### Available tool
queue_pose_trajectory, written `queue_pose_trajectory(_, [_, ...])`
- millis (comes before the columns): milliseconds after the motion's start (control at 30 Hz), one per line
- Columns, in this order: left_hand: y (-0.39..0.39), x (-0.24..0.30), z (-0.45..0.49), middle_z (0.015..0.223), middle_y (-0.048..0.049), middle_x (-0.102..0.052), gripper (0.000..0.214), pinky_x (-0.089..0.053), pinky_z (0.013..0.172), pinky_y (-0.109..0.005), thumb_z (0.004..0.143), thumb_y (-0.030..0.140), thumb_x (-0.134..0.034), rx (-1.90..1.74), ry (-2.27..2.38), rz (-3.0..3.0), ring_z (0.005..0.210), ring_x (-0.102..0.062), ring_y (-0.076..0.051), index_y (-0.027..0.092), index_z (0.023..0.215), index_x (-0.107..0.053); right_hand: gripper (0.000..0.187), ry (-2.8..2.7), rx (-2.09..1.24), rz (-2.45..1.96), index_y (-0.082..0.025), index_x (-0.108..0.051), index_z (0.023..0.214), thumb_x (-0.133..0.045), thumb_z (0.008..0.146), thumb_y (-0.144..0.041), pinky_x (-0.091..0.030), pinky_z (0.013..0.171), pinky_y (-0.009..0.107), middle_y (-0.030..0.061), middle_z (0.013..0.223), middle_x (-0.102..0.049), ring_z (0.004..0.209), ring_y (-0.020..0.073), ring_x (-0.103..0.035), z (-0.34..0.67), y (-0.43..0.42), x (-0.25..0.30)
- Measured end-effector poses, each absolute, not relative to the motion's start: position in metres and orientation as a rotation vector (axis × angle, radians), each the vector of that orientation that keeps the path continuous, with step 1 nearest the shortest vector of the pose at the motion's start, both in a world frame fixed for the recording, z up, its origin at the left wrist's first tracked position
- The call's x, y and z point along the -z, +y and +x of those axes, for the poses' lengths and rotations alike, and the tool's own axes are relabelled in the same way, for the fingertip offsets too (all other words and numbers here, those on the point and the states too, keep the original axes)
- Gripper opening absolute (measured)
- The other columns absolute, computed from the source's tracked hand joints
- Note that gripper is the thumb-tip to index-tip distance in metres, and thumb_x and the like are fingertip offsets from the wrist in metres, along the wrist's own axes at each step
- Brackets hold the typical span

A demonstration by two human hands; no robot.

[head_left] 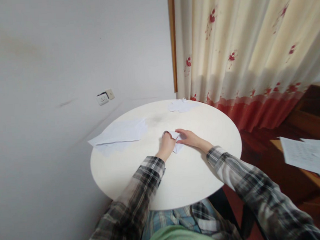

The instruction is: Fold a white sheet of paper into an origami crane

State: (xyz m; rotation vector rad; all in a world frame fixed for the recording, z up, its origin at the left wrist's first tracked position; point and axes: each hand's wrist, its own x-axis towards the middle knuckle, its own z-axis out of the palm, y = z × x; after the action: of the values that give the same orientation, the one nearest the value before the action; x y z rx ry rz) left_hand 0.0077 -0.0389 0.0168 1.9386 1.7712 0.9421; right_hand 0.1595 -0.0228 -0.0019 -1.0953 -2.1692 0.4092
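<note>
A small piece of folded white paper (178,147) lies on the round white table (178,184), between my hands. My left hand (167,144) is closed on its left side, with the fingers curled and partly hidden. From the right, my right hand (188,137) holds the paper's other side between thumb and fingers. Creases and a pointed lower corner show on the paper. The exact folded shape is partly covered by my fingers.
A stack of white sheets (119,132) lies at the table's left. Paper scraps (182,105) rest near its far edge. Written pages (310,155) lie on a wooden surface at right. A wall socket (103,98) and a flowered curtain (233,38) are beyond.
</note>
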Motion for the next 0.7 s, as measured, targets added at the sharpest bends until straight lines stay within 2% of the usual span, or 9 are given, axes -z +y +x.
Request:
queue_pose_trajectory(367, [-0.0427, -0.0187, 0.0151, 0.092, -0.0108, -0.065, 0.026, -0.045, 0.074, -0.026, 0.069, 0.034, -0.064, -1.055, 1.776, 1.953, 0.09, -0.061, -0.022, 0.016, 0.088, -0.059, 0.052, -2.184, -0.377, -1.119, -0.019, -0.049, 0.118, -0.063, 0.071, -0.034, -0.041, 0.091, 0.033, 0.007, 0.114, -0.059, 0.103, 0.0186, -0.056, 0.1562, -0.026, -0.0019])
queue_pose_trajectory(700, [-0.0429, -0.0211, 0.0146, 0.092, -0.0113, -0.066, 0.025, -0.044, 0.07, -0.025, 0.074, 0.03, -0.058, -0.959, 1.773, 2.081, 0.088, -0.062, -0.021, 0.015, 0.093, -0.062, 0.052, -2.18, -0.384, -1.128, -0.019, -0.049, 0.119, -0.062, 0.072, -0.035, -0.042, 0.089, 0.033, 0.0073, 0.113, -0.06, 0.1, 0.0182, -0.057, 0.157, -0.0274, -0.0027])
